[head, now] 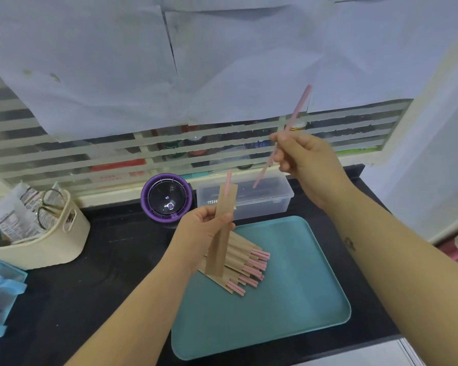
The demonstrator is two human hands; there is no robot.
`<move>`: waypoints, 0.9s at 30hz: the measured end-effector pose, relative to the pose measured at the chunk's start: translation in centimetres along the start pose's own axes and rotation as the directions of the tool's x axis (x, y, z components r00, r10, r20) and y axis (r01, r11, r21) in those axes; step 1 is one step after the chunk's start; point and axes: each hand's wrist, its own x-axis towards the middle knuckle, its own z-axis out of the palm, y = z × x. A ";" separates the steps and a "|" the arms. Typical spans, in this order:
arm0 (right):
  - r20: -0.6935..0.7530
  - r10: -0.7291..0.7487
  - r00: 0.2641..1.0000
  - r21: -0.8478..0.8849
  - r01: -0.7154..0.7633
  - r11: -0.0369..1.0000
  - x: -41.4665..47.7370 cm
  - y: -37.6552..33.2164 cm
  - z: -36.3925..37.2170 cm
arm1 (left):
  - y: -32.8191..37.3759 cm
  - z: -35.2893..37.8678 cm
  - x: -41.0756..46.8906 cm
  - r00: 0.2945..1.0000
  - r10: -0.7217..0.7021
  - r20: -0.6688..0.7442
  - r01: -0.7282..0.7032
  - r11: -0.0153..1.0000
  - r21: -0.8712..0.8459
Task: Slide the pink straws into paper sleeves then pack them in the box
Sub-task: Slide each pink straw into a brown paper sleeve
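The seemingly light, bendy pink straw (298, 112) is being pinched mid-length by the right hand (302, 159), the flimsy paper sleeve (225, 200) by the left hand (198, 229).

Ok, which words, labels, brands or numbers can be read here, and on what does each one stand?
No text is clear enough to quote.
On the packets in the cream basket: dark print, too blurred.
Behind the slatted screen: red print, too blurred.
On the purple round lid: a small light mark, too small to read.
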 end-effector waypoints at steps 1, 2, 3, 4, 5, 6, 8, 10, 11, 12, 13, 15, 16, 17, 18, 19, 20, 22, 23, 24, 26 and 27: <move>0.001 -0.034 0.999 -0.036 0.034 0.999 -0.2 -0.5 0.4 | 0.1 0.0 -0.1 1.000 0.000 0.006 0.000 1.000 0.010; 0.002 -0.060 0.998 -0.082 0.060 0.995 -0.4 -1.1 0.9 | 0.2 0.0 -0.1 1.000 0.001 0.012 -0.001 1.000 0.023; 0.007 -0.083 0.997 -0.131 0.083 0.988 -0.6 -1.3 1.2 | 0.4 0.0 -0.3 1.000 0.006 0.018 -0.007 0.999 0.036; 0.009 -0.099 0.995 -0.172 0.099 0.980 -0.7 -1.5 1.4 | 0.6 0.0 -0.4 1.000 0.010 0.024 -0.012 0.999 0.048; 0.007 -0.113 0.994 -0.202 0.112 0.973 -0.8 -1.5 1.5 | 0.8 0.0 -0.5 0.999 0.015 0.031 -0.016 0.998 0.057; 0.002 -0.123 0.992 -0.225 0.120 0.967 -0.8 -1.6 1.7 | 1.0 0.1 -0.7 0.999 0.018 0.040 -0.021 0.998 0.066; -0.020 -0.138 0.990 -0.250 0.129 0.960 -0.7 -1.7 1.7 | 1.3 0.0 -1.0 0.998 0.026 0.065 -0.032 0.995 0.093; -0.039 -0.142 0.989 -0.275 0.126 0.953 -0.5 -1.6 1.5 | 1.5 0.0 -1.2 0.995 0.031 0.092 -0.041 0.993 0.113; -0.040 -0.141 0.989 -0.293 0.123 0.948 -0.4 -1.5 1.3 | 1.5 0.0 -1.3 0.994 0.036 0.102 -0.047 0.992 0.114; -0.033 -0.133 0.991 -0.311 0.117 0.943 -0.4 -1.5 1.3 | 1.6 0.0 -1.4 0.993 0.040 0.111 -0.053 0.992 0.113; -0.022 -0.123 0.992 -0.330 0.109 0.938 -0.4 -1.5 1.2 | 1.6 0.0 -1.6 0.992 0.044 0.121 -0.057 0.992 0.111; 0.005 -0.088 0.996 -0.350 0.085 0.933 -0.5 -1.6 1.1 | 1.8 0.1 -1.8 0.989 0.049 0.137 -0.062 0.994 0.095; 0.019 -0.062 0.998 -0.360 0.064 0.931 -0.7 -1.6 1.0 | 1.8 0.2 -1.9 0.988 0.051 0.144 -0.062 0.995 0.078; 0.036 -0.031 0.999 -0.373 0.042 0.927 -0.8 -1.6 1.1 | 1.9 0.2 -1.9 0.987 0.052 0.149 -0.062 0.996 0.063; 0.054 -0.003 0.999 -0.384 0.024 0.923 -1.1 -1.5 1.2 | 2.0 0.3 -2.0 0.987 0.054 0.153 -0.063 0.997 0.054; 0.076 0.017 0.997 -0.392 0.014 0.920 -1.4 -1.3 1.3 | 2.1 0.4 -2.0 0.986 0.055 0.154 -0.064 0.997 0.051; 0.096 0.029 0.995 -0.402 0.012 0.916 -1.6 -1.0 1.4 | 2.1 0.5 -2.0 0.986 0.055 0.155 -0.063 0.997 0.052; 0.114 0.037 0.993 -0.416 0.014 0.909 -1.9 -0.6 1.5 | 2.1 0.7 -2.1 0.986 0.051 0.156 -0.059 0.997 0.048; 0.109 0.030 0.994 -0.399 0.016 0.917 -1.8 -0.6 1.4 | 2.1 0.7 -2.2 0.987 0.049 0.156 -0.056 0.998 0.041; 0.086 0.018 0.996 -0.353 0.014 0.936 -1.6 -0.8 1.3 | 2.1 0.6 -2.2 0.987 0.046 0.156 -0.053 0.998 0.042; 0.004 -0.029 1.000 -0.237 0.029 0.971 -0.9 -1.4 0.7 | 2.1 0.5 -2.2 0.987 0.041 0.155 -0.053 0.996 0.070; -0.027 -0.070 0.997 -0.224 0.062 0.973 -0.6 -1.7 0.4 | 2.1 0.4 -2.2 0.987 0.039 0.157 -0.053 0.995 0.086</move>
